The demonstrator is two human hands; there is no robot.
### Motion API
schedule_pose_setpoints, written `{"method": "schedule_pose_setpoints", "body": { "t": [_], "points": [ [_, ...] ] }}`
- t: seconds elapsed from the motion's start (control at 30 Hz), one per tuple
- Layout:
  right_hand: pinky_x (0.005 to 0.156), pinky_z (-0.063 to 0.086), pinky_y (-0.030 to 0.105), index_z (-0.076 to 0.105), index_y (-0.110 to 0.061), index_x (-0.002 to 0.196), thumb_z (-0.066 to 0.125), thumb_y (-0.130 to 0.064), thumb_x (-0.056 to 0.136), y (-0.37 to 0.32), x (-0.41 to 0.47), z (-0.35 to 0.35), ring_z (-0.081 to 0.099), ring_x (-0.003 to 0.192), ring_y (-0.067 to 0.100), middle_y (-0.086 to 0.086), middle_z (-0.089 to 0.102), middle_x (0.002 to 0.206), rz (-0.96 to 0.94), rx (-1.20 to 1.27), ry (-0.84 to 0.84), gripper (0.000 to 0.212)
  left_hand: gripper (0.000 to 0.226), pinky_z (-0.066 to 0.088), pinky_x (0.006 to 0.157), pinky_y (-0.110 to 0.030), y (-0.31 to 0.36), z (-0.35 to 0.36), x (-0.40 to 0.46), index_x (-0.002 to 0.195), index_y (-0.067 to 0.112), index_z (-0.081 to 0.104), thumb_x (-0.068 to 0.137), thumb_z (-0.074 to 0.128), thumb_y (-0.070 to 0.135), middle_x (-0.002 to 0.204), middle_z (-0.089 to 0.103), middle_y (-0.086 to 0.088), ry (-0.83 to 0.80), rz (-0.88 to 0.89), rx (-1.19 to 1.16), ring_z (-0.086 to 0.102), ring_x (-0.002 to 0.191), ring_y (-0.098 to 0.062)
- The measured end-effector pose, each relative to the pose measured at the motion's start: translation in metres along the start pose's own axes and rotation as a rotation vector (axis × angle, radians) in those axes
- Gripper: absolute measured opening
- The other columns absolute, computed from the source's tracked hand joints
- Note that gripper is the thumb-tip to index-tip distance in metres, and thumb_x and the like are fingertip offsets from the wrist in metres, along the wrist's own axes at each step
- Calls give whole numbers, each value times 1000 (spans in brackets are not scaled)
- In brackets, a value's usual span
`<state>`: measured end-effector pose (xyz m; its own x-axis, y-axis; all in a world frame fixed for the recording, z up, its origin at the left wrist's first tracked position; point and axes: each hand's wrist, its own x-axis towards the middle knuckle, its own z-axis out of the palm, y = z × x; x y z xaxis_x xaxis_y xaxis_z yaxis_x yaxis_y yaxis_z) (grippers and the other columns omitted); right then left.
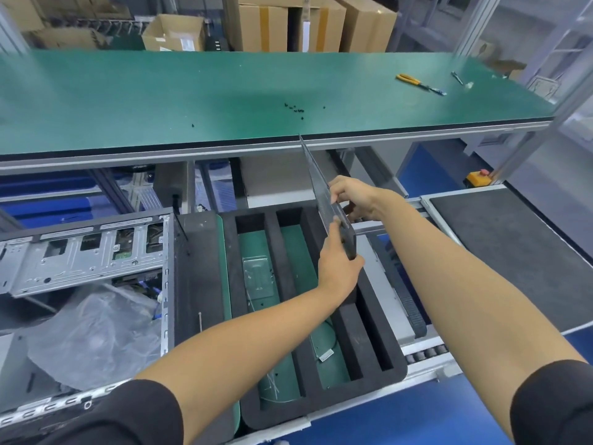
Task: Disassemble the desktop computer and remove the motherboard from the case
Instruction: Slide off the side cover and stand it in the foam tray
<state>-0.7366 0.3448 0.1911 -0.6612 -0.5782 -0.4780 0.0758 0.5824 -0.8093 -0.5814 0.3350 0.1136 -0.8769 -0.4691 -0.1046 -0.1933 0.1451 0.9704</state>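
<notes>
Black sleeves [106, 415] are sitting closest, at the bottom corners, with both bare forearms reaching out from them toward the middle. The person's left hand [337, 271] is gripping the near lower corner of a thin dark side panel [333, 213], fingers curled round its edge, while the right hand [353, 197] is pinching the same panel a little farther along from the other side. That panel is standing on edge, tilted, its far tip reaching up to the front rail of the green workbench [160, 91] (it looks perforated or mesh-like, though blur is hiding the detail). Directly beneath the hands, a black foam tray [321, 374] with long slots is lying on the conveyor, and green sheets with thin cables are showing through the slots. Just left of the tray, the opened computer case [80, 252] is lying with its grey metal drive cage exposed and a crumpled clear plastic bag [96, 332] resting inside; I cannot tell from here whether the motherboard is in view. Farther out on the workbench, a scatter of small black screws [295, 108] is lying near the middle, and yellow-handled pliers [409, 80] are resting toward the right end. Cardboard boxes [288, 24] are stacked behind the bench.
</notes>
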Motion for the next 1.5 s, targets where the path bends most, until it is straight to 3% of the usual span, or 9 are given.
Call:
{"method": "schedule_pose_setpoints", "body": {
  "t": [0.1, 0.63, 0.8, 0.93, 1.1, 1.17, 1.23, 1.3, 1.5],
  "points": [
    [59, 54, 36, 56, -20, 102, 58, -22, 59, 0, 1, -8, 57, 101, 31, 12, 56, 114, -1, 9, 27, 43, 87, 57, 90, -46, 4, 7, 6, 151, 42, 19, 85, 65, 7, 132, 57, 2, -11, -3, -10, 62, 109, -26],
    [64, 49, 35, 58, -10, 134, 40, -2, 78, 45, 20, -5, 49, 91, 32, 15, 52, 106, 77, 129, 63, 59, 92, 49, 84, -34, -32, 37, 30, 158, 34, 7, 91, 64, 6, 131, 48, -7, -103, -84, 139, 56, 106, -24],
    [66, 50, 34, 62, -4, 108, 30, 9, 78, 58, 9, -22, 53, 77, 27, 11, 55, 85, 92, 246, 120, 46, 98, 47, 90, -36, -34, 51, 28, 159, 37, -3, 94, 63, 7, 139, 38, -9, -236, -49, 285, 55, 114, -30],
    [83, 49, 41, 62, -2, 129, 27, 5, 93, 82, 8, -43, 53, 88, 29, 15, 61, 96, 146, -51, 402, 51, 91, 52, 88, -45, -41, 34, 30, 157, 43, 17, 89, 46, -11, 137, 44, -5, -392, 101, 493, 58, 108, -31],
    [82, 48, 41, 57, -20, 136, 35, -8, 97, 91, 7, -41, 58, 97, 33, 9, 62, 111, 188, -494, 586, 46, 65, 51, 91, -45, -51, -4, 39, 143, 32, 48, 91, 47, -5, 133, 56, -2, -522, 149, 699, 58, 111, -28],
    [93, 43, 46, 44, -17, 147, 44, -10, 99, 91, 11, -30, 47, 129, 38, 15, 52, 139, 215, -670, 642, 49, 58, 51, 95, -44, -57, -23, 42, 140, 30, 52, 91, 51, -2, 131, 58, -2, -512, 131, 738, 58, 116, -26],
    [118, 25, 54, 24, -16, 157, 54, -10, 95, 87, 15, -9, 4, 155, 35, 19, 15, 165, 155, -774, 718, 69, 50, 50, 98, -42, -63, -44, 44, 134, 28, 57, 92, 50, 1, 132, 60, 0, -481, 99, 733, 58, 118, -23],
    [123, 9, 54, 22, -17, 157, 60, -8, 88, 78, 19, 21, -9, 156, 31, 17, 5, 167, -14, -793, 765, 78, 46, 51, 96, -40, -65, -66, 45, 123, 28, 63, 92, 43, 0, 126, 64, 3, -426, 81, 707, 61, 113, -20],
    [105, 32, 43, 53, -20, 126, 61, -11, 79, 28, 22, 156, 36, 130, 31, 8, 43, 135, -404, -755, 558, 49, 13, 41, 66, -35, -68, -160, 38, 94, 21, 62, 91, 50, 18, 90, 58, -4, -125, 186, 909, 62, 90, -33]
  ]
}}
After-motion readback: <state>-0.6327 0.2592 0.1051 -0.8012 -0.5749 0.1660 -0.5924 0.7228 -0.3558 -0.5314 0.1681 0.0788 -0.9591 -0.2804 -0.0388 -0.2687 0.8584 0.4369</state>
